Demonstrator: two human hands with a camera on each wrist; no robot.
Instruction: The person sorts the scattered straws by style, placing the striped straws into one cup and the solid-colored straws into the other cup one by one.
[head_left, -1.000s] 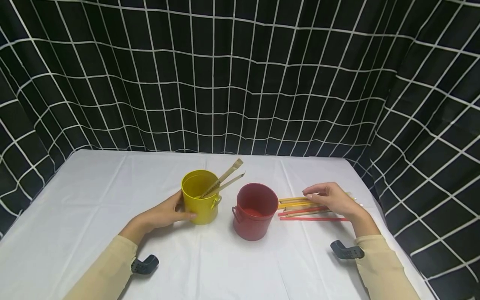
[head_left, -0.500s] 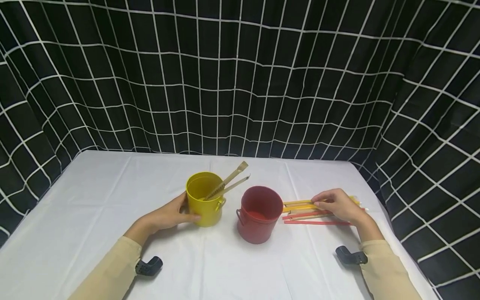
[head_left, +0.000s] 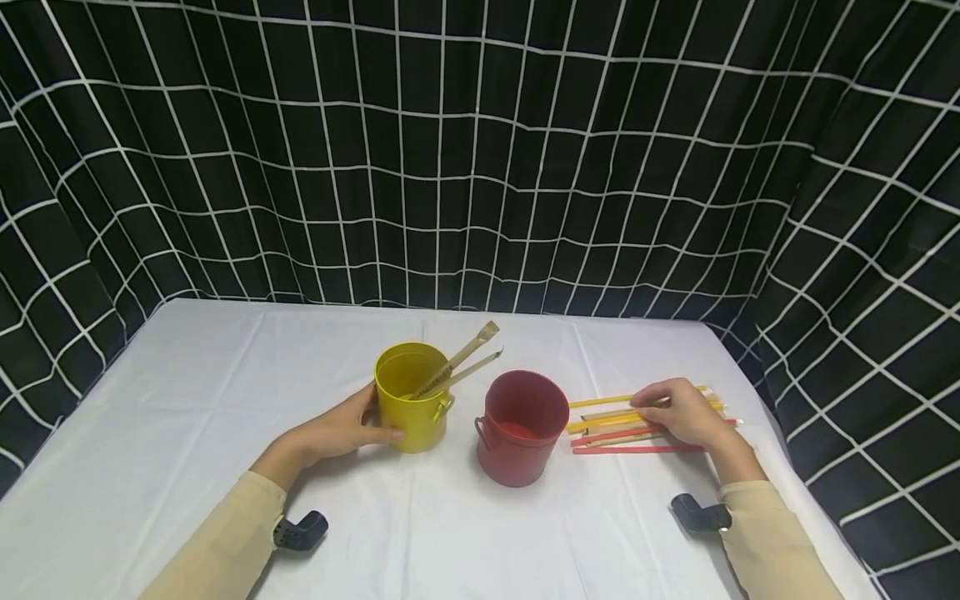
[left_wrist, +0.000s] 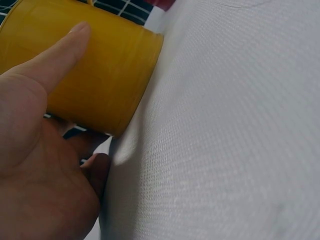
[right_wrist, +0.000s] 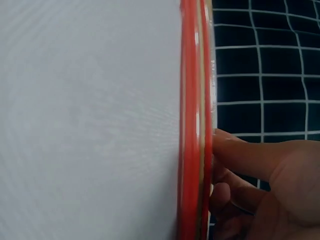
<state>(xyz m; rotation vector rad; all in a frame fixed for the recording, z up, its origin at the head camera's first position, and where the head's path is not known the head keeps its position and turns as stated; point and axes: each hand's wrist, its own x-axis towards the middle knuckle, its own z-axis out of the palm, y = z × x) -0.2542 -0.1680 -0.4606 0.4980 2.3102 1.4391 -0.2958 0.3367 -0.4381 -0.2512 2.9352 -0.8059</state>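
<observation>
My left hand (head_left: 341, 431) grips a yellow metal bucket (head_left: 408, 429) standing upright on the table. Its thumb (left_wrist: 67, 47) lies along the bucket's side, and the other fingers go behind it. In the bucket lean a flat wooden brush (head_left: 474, 340) and a thinner pale stick (head_left: 480, 364). My right hand (head_left: 681, 412) is over a pile of thin sticks, thumb and forefinger down among the yellow sticks (head_left: 607, 422). Whether they pinch one is hidden. Red sticks (head_left: 637, 450) and pale ones lie on the near side; in the right wrist view the thumb touches the edge of the row.
A red bucket (head_left: 513, 454) stands between the yellow bucket and the sticks, with no sticks seen inside. A white cloth (head_left: 450, 542) covers the table. A black curtain with white grid lines (head_left: 465, 167) hangs behind and along the sides.
My right hand has lowered onto the sticks and shifted slightly right. The yellow sticks have spread apart, showing a pale stick between them. My left hand keeps its grip on the yellow bucket.
</observation>
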